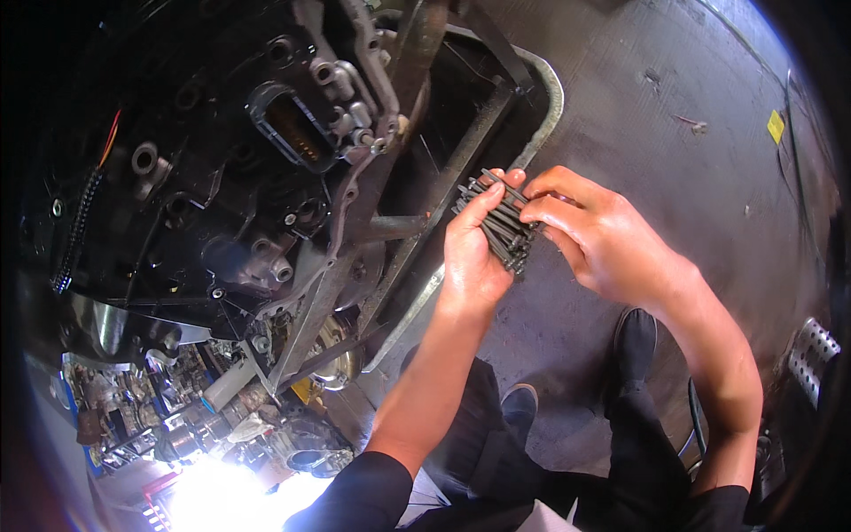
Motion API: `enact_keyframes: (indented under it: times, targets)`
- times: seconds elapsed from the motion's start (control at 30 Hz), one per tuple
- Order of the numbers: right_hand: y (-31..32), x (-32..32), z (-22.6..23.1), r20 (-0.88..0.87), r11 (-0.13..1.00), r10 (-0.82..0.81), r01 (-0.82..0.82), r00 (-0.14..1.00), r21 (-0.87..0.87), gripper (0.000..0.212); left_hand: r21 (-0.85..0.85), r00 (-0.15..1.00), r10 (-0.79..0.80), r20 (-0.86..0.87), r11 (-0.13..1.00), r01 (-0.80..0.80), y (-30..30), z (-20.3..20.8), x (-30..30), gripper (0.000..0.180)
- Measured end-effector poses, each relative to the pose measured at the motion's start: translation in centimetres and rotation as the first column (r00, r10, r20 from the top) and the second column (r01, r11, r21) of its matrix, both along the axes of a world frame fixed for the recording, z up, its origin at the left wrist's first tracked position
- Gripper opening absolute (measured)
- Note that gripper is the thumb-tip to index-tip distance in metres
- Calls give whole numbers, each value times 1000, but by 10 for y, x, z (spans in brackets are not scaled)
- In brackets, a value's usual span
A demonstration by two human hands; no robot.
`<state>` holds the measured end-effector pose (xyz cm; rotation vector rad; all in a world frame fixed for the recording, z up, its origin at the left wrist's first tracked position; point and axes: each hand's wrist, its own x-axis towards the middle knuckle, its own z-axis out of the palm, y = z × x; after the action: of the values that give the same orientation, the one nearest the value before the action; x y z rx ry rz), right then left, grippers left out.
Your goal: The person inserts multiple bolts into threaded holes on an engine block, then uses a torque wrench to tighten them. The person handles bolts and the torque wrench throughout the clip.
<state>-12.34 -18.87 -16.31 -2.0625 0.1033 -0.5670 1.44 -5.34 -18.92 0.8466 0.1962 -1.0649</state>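
A bundle of long dark metal bolts (503,226) lies across the palm of my left hand (479,253), with the thumb pressed over it. My right hand (585,222) reaches in from the right, its fingertips pinched at the upper right end of one bolt in the bundle. Both hands are above the floor, just right of the metal stand's edge. To their left is a large oily black machine casing (222,195) with bolt holes, round bosses and a rectangular connector opening (292,129).
A metal frame (310,324) supports the casing over a tray with a pale rim (551,97). Many metal parts (239,426) crowd the lower left beside a glaring light (222,496). A braided wire (80,222) hangs on the casing. A perforated metal piece (814,359) stands at right.
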Motion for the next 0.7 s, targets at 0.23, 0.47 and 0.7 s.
enact_keyframes:
  times: [0.23, 0.47, 0.7]
  targets:
    - [-13, -4, -17, 119, 975, 49, -21, 992, -223, 22, 12, 1000, -12, 8, 1000, 12, -3, 6, -4, 21]
    - [-21, -2, -3, 175, 979, -8, -28, 985, 201, 15, -137, 996, -42, -77, 990, 32, 2, 14, 3, 37]
    - [-12, 14, 47, 187, 783, -162, 11, 969, 622, 14, -186, 990, -130, -62, 976, 116, 6, 30, 0, 48]
